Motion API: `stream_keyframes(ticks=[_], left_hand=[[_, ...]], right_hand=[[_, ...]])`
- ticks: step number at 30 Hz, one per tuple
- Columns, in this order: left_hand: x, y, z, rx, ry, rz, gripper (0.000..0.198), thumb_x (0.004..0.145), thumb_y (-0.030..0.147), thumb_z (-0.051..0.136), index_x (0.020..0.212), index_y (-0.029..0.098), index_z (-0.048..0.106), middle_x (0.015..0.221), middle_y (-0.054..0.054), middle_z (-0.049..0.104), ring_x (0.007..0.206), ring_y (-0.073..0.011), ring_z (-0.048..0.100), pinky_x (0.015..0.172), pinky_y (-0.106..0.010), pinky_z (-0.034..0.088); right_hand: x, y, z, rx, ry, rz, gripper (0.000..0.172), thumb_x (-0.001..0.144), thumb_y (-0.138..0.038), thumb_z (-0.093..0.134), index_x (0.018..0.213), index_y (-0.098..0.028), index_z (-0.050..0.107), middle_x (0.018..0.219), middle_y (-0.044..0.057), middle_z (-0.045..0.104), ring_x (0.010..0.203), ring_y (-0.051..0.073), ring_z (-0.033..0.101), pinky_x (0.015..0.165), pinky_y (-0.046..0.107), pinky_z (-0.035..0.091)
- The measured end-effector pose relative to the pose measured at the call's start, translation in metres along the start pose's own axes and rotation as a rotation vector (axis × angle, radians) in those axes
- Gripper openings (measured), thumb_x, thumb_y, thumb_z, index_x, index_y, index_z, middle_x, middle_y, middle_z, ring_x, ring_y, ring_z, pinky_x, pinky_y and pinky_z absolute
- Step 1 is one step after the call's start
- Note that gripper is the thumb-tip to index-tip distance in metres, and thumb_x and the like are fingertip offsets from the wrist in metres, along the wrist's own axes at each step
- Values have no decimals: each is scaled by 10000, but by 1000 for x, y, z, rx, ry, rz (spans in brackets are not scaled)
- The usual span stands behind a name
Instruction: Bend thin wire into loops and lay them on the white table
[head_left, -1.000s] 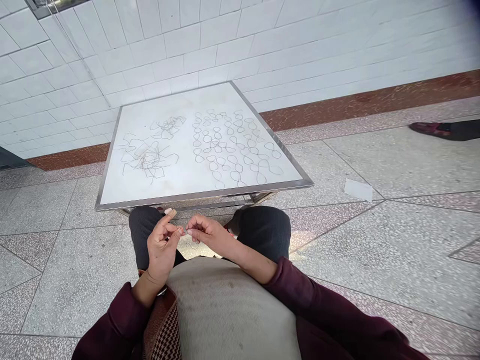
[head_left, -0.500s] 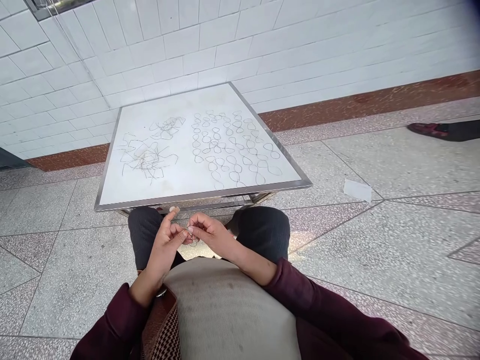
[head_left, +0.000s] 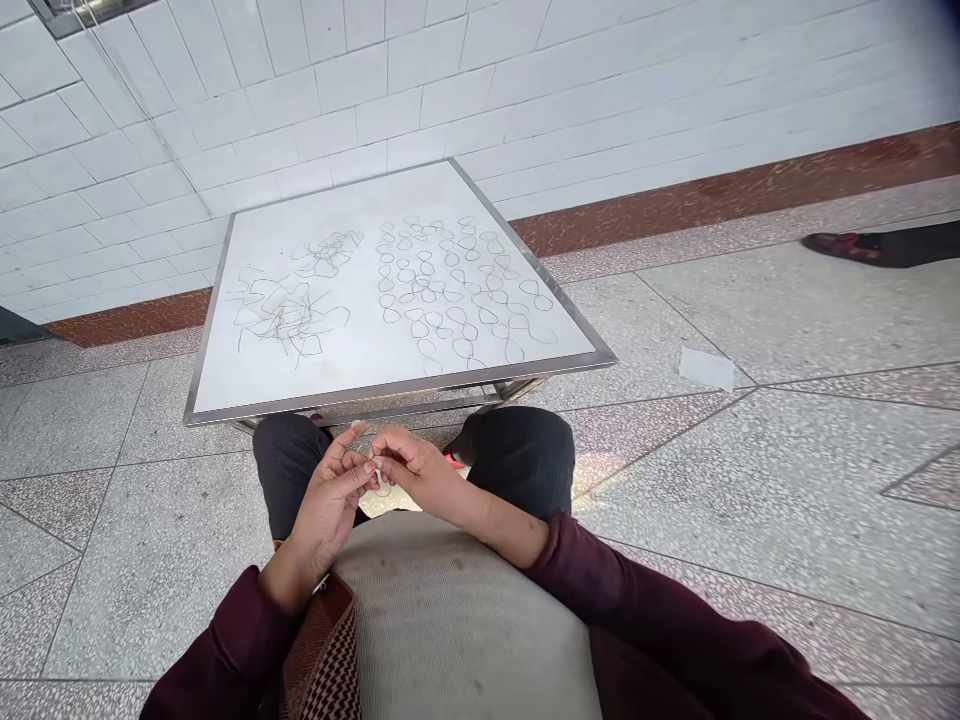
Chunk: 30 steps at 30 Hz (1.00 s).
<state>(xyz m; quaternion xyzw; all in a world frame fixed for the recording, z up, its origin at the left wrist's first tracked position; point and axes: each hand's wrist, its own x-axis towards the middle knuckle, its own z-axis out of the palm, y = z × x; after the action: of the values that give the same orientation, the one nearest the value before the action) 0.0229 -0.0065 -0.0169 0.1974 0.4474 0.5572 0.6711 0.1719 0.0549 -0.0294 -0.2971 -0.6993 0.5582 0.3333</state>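
- The left hand [head_left: 328, 497] sits low in the middle of the frame, just above the lap, thumb and fingers pinched on a small piece of wire [head_left: 381, 484]; its forefinger sticks up toward the table edge.
- The right hand [head_left: 417, 472] meets it from the right, fingertips nipped narrow on the same wire, so the two hands touch at the tips.
- The wire itself is thin and mostly hidden between the fingers; its shape cannot be made out.
- Both wrists come out of dark red sleeves [head_left: 645, 625] that run to the bottom corners of the frame, over a pale ribbed top [head_left: 457, 630].
- Behind the hands are two knees [head_left: 521, 455] in dark trousers, tucked just under the near edge of the table.
- The table [head_left: 390, 385] fills the upper middle of the frame: a white top in a metal rim, low to the floor.
- On its left part lies a tangle of wires [head_left: 289, 315], angular and crossing one another.
- On its right part lie many wire loops [head_left: 457, 295], laid out side by side in rough rows.
- A scrap of paper [head_left: 705, 368] lies on the speckled floor at the right, well apart from the table.
- At the far right edge, near the wall, another person's shoe [head_left: 840, 245] shows.
- A white tiled wall [head_left: 525, 80] runs across the top.
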Motion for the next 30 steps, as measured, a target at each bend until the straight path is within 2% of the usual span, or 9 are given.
stream_keyframes(ticks=[6,10,12,16,21,23,26,30], left_hand=[[0,0,2,43,21,41,577,704,175,815,1238,195,599,633,85,555,605,-72,546,710,-222,420],[3,-4,0,118,31,73,548,728,195,797,1234,186,586,636,80,550,593,-82,534,692,-234,430],[3,-5,-3,200,13,122,547,785,242,760,1284,189,543,638,75,545,619,-100,543,714,-252,447],[2,-5,-10,502,-6,245,529,935,374,590,1409,191,443,693,40,566,739,-150,590,802,-314,481],[1,0,-19,968,52,400,489,930,352,594,1392,217,514,844,-6,639,755,-146,584,751,-285,489],[1,1,-21,1078,11,473,434,940,294,574,1367,226,552,871,-15,656,756,-144,596,746,-280,503],[2,3,-20,1235,-103,600,354,960,197,514,1297,223,618,982,-51,691,867,-160,643,822,-300,528],[3,5,-15,1445,-201,740,365,969,126,467,1289,212,620,1037,-71,693,955,-176,652,866,-320,549]], right_hand=[[-3,-1,2,-61,6,-41,148,892,-140,480,777,-232,494,734,1,499,730,177,495,693,309,399],[-3,5,4,-26,20,16,132,887,-150,489,781,-228,499,748,-8,501,667,154,498,653,295,408],[-3,9,5,15,19,60,122,890,-169,496,783,-227,492,740,-17,508,621,139,500,625,285,413],[-5,14,4,10,-18,135,122,885,-179,503,773,-221,483,731,-25,519,601,127,516,611,271,423],[-9,16,4,-75,-130,187,145,838,-105,510,746,-213,477,698,-34,491,624,129,497,616,257,408],[-10,18,4,-114,-153,167,168,813,-67,510,733,-210,471,709,-31,494,641,128,483,624,253,394],[-11,20,4,-155,-152,138,181,803,-41,508,739,-207,475,742,-27,504,658,124,469,634,249,382],[-12,23,2,-178,-148,138,184,806,-46,529,729,-203,474,746,-24,498,650,121,465,628,252,379]])
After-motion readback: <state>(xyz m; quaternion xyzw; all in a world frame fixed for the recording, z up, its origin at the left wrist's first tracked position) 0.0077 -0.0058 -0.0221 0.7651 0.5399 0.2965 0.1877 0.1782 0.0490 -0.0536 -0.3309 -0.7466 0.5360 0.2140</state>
